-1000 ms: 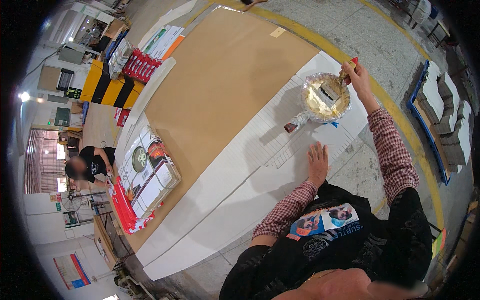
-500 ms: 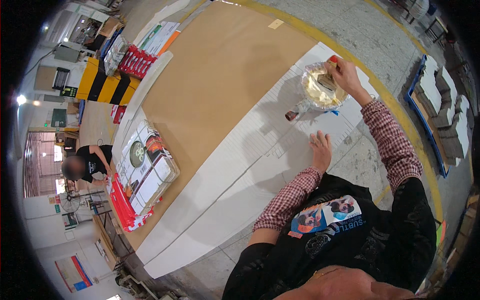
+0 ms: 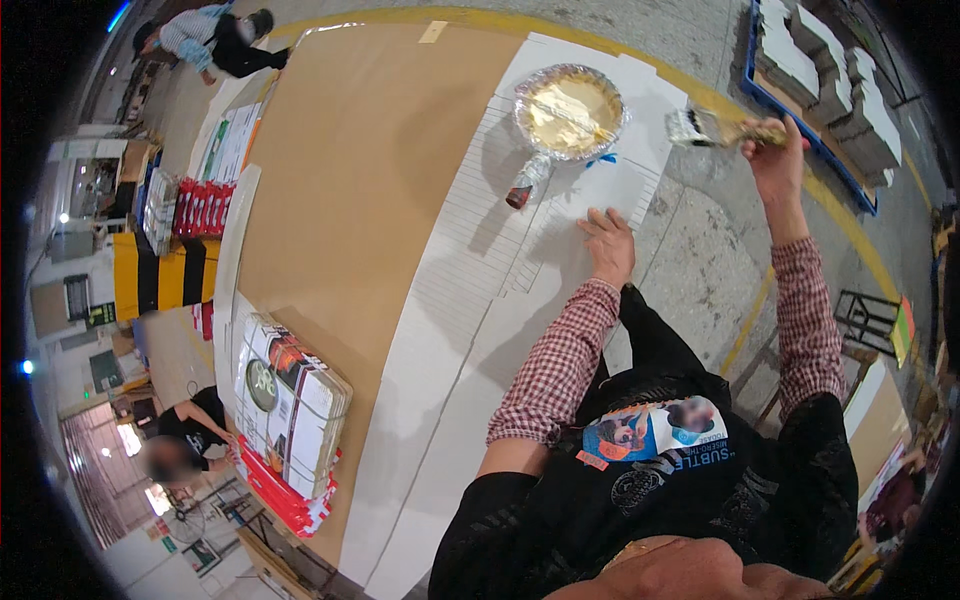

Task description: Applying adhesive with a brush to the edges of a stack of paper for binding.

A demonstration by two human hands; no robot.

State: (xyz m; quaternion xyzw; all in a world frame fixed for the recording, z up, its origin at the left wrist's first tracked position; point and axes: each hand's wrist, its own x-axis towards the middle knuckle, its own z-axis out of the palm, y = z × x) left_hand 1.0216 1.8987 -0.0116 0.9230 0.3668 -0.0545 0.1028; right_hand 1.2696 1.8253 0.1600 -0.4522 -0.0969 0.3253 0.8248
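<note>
My right hand grips the wooden handle of a wide paintbrush, held out over the grey floor just right of a foil bowl filled with pale yellow glue. My left hand lies flat, fingers spread, on a long white ribbed sheet. A small bottle with a red cap lies on that sheet just below the bowl. Both sleeves are red-and-white checked.
A big brown cardboard sheet lies left of the white one. A wrapped stack of printed boxes sits at its near end. Blue pallets with white blocks stand at right. Other people crouch at top left and lower left.
My right hand has lifted the brush out of the foil bowl and swung it to the right, over the floor. My left hand has stayed pressed on the white sheet.
</note>
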